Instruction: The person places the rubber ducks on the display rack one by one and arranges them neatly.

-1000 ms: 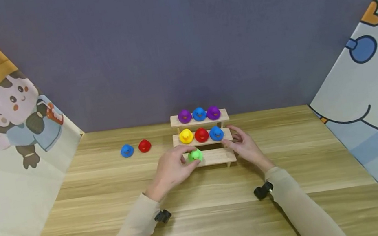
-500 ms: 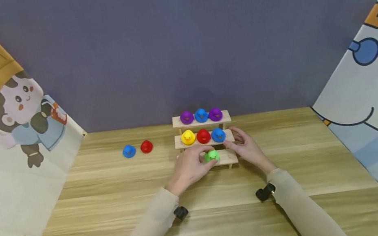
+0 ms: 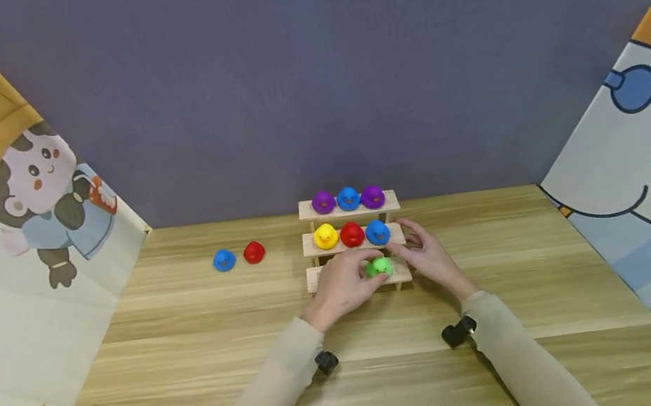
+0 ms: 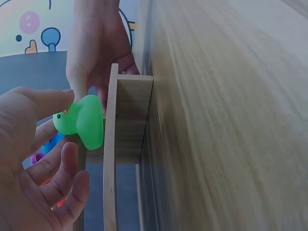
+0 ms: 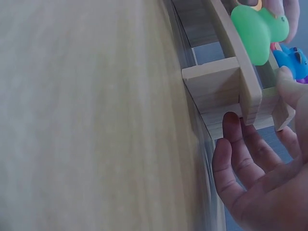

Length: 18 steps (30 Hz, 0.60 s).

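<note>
My left hand (image 3: pixel 347 281) pinches a light green rubber duck (image 3: pixel 380 267) between thumb and fingers, at the right part of the lowest step of a three-step wooden stand (image 3: pixel 318 279). In the left wrist view, the green duck (image 4: pixel 89 122) is upright against the step's board, its beak by a fingertip. My right hand (image 3: pixel 430 257) grips the stand's right end at the middle step, thumb in front and fingers around the side. On the middle step sit a yellow duck (image 3: pixel 325 237), a red duck (image 3: pixel 352 235) and a blue duck (image 3: pixel 378 232).
The top step bears two purple ducks, one at its left (image 3: pixel 323 203) and one at its right, with a blue duck (image 3: pixel 348 198) between. Left of the stand, another blue duck (image 3: pixel 223 260) and red duck (image 3: pixel 253 253) lie on the wooden table (image 3: pixel 193 337). A grey-blue wall (image 3: pixel 306 78) rises behind.
My left hand has slid the green duck rightward along the lowest step, from its left part to its right part. My right hand has stayed at the stand's right end.
</note>
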### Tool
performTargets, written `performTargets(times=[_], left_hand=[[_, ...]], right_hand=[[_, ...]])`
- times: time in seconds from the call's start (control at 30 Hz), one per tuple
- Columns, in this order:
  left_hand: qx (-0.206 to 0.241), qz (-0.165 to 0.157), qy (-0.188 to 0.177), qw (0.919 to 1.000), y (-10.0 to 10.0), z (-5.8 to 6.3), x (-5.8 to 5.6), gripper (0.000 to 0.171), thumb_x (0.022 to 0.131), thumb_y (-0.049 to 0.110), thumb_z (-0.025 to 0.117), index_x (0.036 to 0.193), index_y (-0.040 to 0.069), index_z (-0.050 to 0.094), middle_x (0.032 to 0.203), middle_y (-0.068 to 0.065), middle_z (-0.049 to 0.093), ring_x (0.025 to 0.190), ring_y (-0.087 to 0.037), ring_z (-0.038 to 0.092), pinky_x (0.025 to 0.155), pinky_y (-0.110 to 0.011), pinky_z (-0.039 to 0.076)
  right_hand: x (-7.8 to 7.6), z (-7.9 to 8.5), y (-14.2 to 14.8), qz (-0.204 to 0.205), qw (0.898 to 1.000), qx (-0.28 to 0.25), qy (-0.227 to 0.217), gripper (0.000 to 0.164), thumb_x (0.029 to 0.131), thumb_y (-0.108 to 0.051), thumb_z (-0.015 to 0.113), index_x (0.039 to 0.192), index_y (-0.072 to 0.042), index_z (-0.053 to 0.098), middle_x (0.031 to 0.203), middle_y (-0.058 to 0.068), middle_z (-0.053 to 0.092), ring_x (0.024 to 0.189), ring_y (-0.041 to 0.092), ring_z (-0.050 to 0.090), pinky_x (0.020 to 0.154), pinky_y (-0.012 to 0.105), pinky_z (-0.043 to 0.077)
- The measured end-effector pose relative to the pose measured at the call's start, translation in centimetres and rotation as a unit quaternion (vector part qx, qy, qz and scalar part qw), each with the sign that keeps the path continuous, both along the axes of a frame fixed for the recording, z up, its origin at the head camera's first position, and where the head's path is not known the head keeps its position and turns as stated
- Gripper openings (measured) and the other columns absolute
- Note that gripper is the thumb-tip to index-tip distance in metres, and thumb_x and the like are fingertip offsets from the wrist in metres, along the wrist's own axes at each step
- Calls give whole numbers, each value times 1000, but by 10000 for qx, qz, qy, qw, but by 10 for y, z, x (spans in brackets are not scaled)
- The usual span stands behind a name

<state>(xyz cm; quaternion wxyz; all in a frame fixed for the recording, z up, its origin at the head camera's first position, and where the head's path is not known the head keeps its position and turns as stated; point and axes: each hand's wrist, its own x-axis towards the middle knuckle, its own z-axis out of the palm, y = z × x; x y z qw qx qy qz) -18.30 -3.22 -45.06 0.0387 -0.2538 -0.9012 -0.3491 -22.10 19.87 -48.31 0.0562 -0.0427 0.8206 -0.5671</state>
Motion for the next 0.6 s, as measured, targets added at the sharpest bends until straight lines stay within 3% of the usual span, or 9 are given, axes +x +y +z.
performTargets(times=[0.6], left_hand=[[-40, -5, 85, 10000, 4, -6, -5, 37, 95, 35, 82, 127, 19, 77, 116, 3, 79, 66, -5, 56, 60, -22, 45]], right_hand=[[-1, -1, 0, 25, 9999, -99, 4, 79, 102, -37, 74, 167, -17, 35, 144, 28, 64, 124, 38, 70, 74, 26, 57]])
